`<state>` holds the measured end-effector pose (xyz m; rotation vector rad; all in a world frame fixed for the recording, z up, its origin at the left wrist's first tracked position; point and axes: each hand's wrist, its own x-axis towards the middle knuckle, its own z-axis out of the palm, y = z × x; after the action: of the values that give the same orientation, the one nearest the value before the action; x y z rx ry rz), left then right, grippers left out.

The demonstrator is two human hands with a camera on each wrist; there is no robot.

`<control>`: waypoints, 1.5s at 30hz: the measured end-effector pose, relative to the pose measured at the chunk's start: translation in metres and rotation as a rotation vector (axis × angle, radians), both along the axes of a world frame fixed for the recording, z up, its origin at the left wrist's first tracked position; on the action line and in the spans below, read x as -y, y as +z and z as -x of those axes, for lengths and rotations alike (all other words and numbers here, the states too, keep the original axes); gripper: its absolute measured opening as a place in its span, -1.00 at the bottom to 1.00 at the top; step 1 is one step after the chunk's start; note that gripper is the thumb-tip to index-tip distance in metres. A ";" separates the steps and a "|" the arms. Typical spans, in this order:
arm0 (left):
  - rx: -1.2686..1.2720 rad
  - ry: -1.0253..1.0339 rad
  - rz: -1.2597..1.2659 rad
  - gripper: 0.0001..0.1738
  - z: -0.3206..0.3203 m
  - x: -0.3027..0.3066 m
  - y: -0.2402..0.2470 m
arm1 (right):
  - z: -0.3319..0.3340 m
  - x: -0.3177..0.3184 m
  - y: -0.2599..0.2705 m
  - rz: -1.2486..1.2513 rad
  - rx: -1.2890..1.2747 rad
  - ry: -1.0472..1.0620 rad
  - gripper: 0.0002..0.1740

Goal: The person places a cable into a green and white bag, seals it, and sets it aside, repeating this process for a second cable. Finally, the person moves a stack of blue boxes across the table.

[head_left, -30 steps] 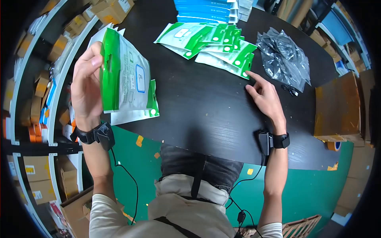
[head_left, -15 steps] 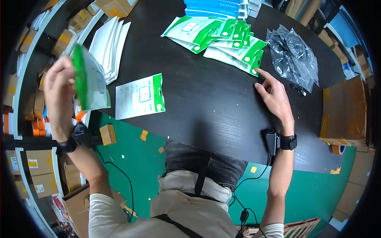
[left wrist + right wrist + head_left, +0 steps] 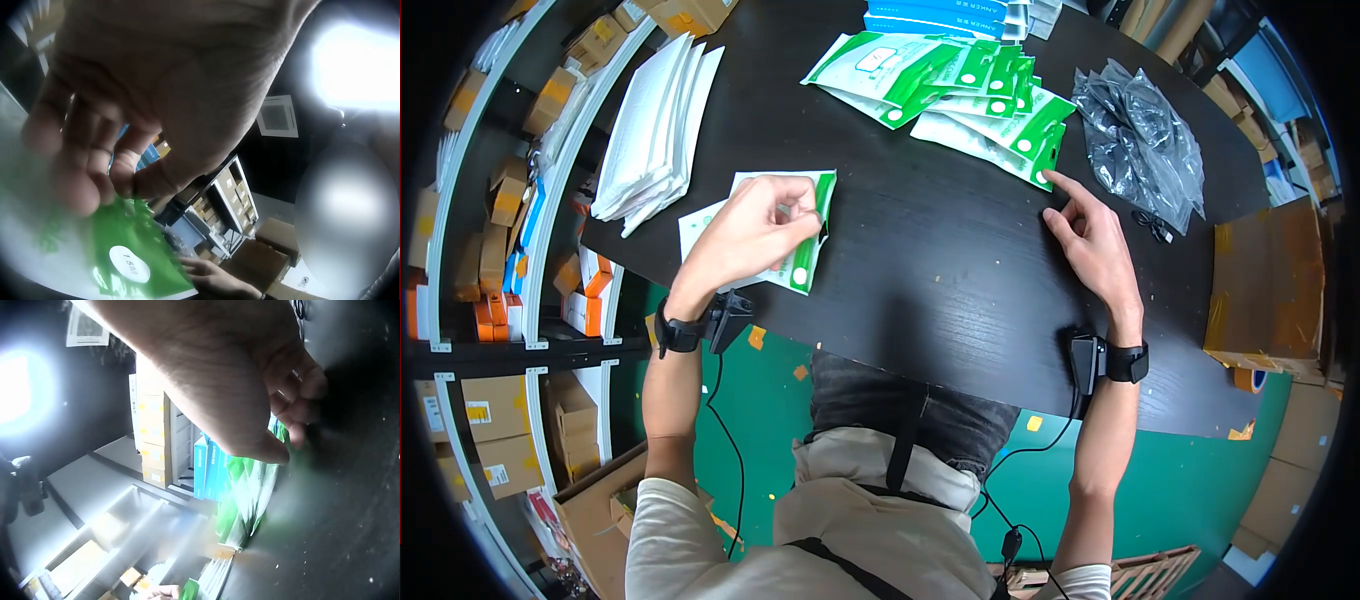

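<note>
Left hand (image 3: 750, 228) pinches the green end of a white-and-green packet (image 3: 803, 258), over another packet (image 3: 696, 228) on the dark table (image 3: 900, 270). Right hand (image 3: 1095, 250) relaxed, index fingertip at the fanned packets (image 3: 970, 100). Farther out: white envelopes (image 3: 650, 145), crumpled plastic (image 3: 1142, 150).

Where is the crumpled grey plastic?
In the head view, the plastic lies on the table at right, beside the piled green packets and black cable.

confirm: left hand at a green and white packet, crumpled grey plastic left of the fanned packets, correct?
Wrong side: in the head view the grey plastic lies right of the fanned packets; the left hand is at a green and white packet.
</note>
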<state>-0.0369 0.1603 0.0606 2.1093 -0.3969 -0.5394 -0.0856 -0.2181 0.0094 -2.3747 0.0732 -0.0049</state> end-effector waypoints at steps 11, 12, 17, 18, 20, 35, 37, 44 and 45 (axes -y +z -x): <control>-0.074 -0.029 0.079 -0.82 0.019 0.046 0.017 | 0.009 -0.017 0.013 -0.511 -0.181 0.290 -0.54; -0.070 -0.038 0.096 -0.82 0.020 0.058 0.014 | 0.012 -0.022 0.019 -0.494 -0.178 0.281 -0.54; -0.005 -0.214 0.254 -0.83 0.019 0.129 -0.010 | 0.028 -0.037 0.022 -0.559 -0.378 0.509 -0.57; 0.005 -0.226 0.266 -0.83 0.017 0.138 -0.014 | 0.028 -0.034 0.019 -0.534 -0.350 0.567 -0.55; 0.060 -0.259 0.274 -0.86 0.014 0.153 -0.021 | 0.024 -0.026 0.013 -0.512 -0.357 0.535 -0.60; 0.628 0.044 0.174 -0.89 0.074 0.057 -0.042 | 0.014 -0.005 0.020 -0.779 -0.221 0.238 -0.81; 0.654 0.107 0.150 -0.88 0.078 0.047 -0.048 | 0.017 0.000 0.026 -0.853 -0.171 0.217 -0.82; 0.664 0.139 0.163 -0.90 0.087 0.042 -0.084 | -0.014 -0.029 0.090 -0.786 -0.068 0.141 -0.81; 0.661 0.136 0.171 -0.90 0.087 0.042 -0.085 | -0.029 -0.038 0.096 -0.735 -0.047 0.147 -0.79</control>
<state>-0.1237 0.1183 -0.0247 2.0840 -0.6342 0.2820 -0.0570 -0.1798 0.1058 -1.6399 -0.0688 0.1264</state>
